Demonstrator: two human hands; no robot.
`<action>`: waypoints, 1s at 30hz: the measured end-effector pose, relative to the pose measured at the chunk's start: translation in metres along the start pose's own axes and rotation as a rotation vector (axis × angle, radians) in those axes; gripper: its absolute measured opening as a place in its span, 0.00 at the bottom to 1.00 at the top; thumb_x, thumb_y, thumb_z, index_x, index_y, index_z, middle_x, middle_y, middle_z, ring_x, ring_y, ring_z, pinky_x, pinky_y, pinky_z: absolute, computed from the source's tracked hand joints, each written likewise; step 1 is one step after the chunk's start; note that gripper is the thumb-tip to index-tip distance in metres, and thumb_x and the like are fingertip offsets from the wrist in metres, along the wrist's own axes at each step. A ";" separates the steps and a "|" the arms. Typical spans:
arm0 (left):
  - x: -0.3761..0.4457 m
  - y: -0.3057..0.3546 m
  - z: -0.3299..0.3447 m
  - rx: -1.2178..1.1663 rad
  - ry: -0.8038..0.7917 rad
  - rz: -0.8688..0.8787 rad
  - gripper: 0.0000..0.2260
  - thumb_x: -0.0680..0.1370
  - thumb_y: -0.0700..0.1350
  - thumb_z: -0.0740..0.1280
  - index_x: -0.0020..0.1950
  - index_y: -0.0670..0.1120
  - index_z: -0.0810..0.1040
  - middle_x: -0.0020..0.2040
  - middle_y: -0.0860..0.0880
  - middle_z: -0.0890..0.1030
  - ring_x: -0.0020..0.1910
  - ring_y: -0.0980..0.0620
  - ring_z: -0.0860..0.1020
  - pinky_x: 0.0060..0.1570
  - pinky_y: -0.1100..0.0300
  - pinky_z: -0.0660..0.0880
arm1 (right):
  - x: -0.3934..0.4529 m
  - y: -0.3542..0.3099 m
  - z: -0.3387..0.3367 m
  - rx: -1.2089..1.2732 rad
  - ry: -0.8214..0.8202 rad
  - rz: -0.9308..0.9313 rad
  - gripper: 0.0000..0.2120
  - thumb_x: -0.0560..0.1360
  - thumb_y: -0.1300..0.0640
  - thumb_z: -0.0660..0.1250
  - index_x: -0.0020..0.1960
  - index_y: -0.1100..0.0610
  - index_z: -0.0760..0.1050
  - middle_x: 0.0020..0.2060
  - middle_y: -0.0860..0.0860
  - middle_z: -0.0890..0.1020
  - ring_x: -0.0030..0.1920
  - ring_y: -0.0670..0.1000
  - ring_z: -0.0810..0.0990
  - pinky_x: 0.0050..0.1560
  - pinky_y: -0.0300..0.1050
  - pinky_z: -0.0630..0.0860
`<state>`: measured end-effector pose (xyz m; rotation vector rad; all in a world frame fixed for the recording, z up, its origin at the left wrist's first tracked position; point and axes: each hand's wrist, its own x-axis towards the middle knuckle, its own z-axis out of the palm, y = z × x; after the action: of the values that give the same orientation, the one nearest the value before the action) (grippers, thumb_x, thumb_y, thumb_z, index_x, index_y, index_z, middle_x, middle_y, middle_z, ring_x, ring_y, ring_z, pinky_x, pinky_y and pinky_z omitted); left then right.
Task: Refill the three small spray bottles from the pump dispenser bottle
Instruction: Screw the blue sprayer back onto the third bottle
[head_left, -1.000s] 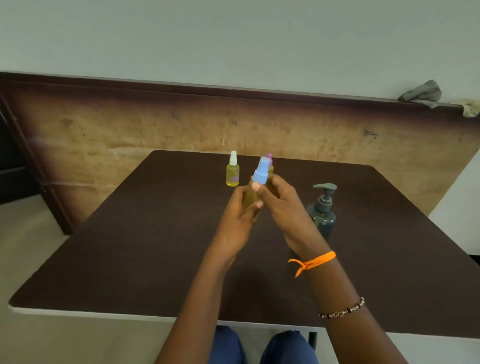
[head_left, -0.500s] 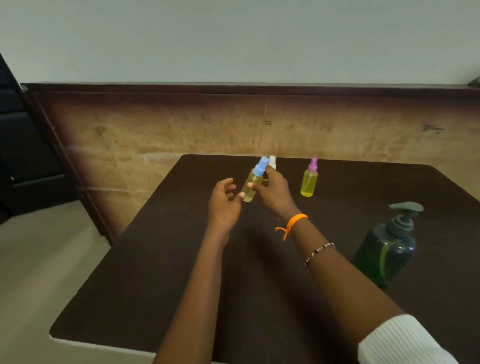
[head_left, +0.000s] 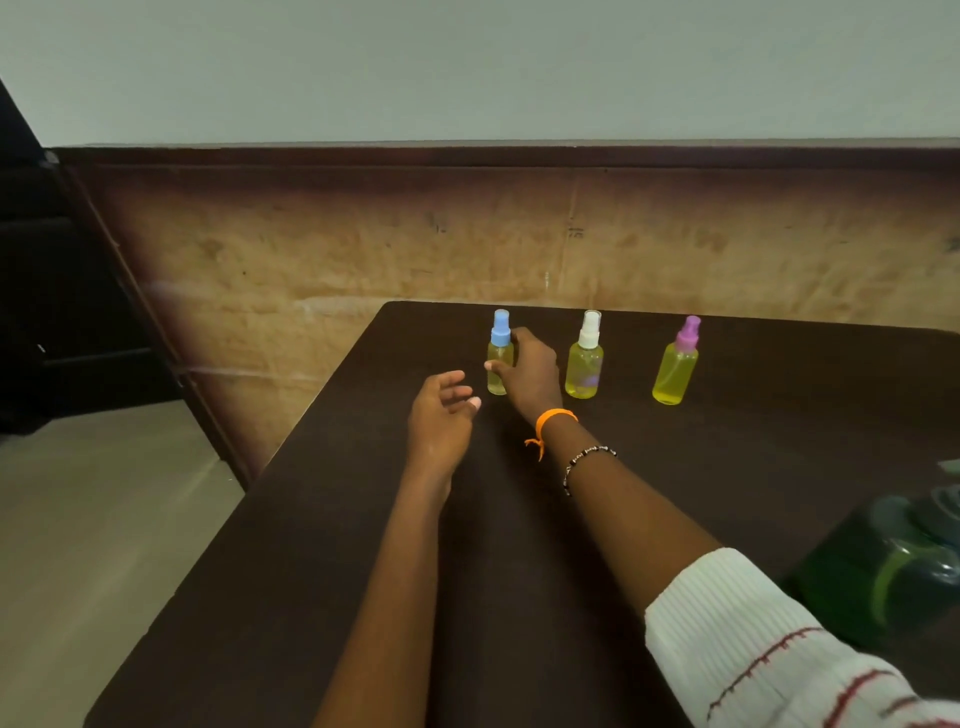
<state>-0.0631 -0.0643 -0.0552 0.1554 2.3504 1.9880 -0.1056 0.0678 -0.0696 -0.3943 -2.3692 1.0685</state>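
I'm gripping the blue bottle with my right hand, standing it far-left on the table; left hand hovering spread nearby. Pump bottle sitting near right.

A dark brown surface carries three small spray bottles of yellow liquid in a row near its far edge: a blue-capped bottle at the left, a white-capped bottle in the middle, and a pink-capped bottle at the right, all upright. A green pump dispenser bottle stands at the surface's right edge, blurred.
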 end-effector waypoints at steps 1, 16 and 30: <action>0.001 -0.001 0.000 -0.001 -0.001 0.000 0.16 0.77 0.37 0.65 0.64 0.46 0.72 0.54 0.51 0.77 0.48 0.60 0.74 0.44 0.69 0.70 | 0.000 0.000 0.002 -0.010 0.007 -0.006 0.16 0.71 0.61 0.73 0.56 0.62 0.74 0.51 0.58 0.80 0.53 0.59 0.78 0.50 0.50 0.72; -0.061 0.020 0.025 -0.126 -0.078 0.074 0.11 0.77 0.36 0.64 0.58 0.46 0.75 0.45 0.54 0.77 0.43 0.63 0.75 0.39 0.79 0.70 | -0.084 -0.010 -0.088 0.266 0.101 0.003 0.18 0.72 0.70 0.69 0.60 0.63 0.75 0.55 0.55 0.80 0.55 0.50 0.78 0.54 0.35 0.73; -0.196 0.029 0.110 -0.208 -0.442 0.081 0.09 0.77 0.36 0.65 0.52 0.49 0.76 0.46 0.55 0.78 0.45 0.63 0.76 0.41 0.78 0.70 | -0.270 0.034 -0.229 -0.022 0.737 0.151 0.16 0.71 0.65 0.72 0.54 0.55 0.71 0.46 0.48 0.72 0.47 0.51 0.72 0.48 0.53 0.74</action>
<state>0.1449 0.0259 -0.0491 0.6163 1.8821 1.9665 0.2476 0.1076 -0.0552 -0.8242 -1.7099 0.7738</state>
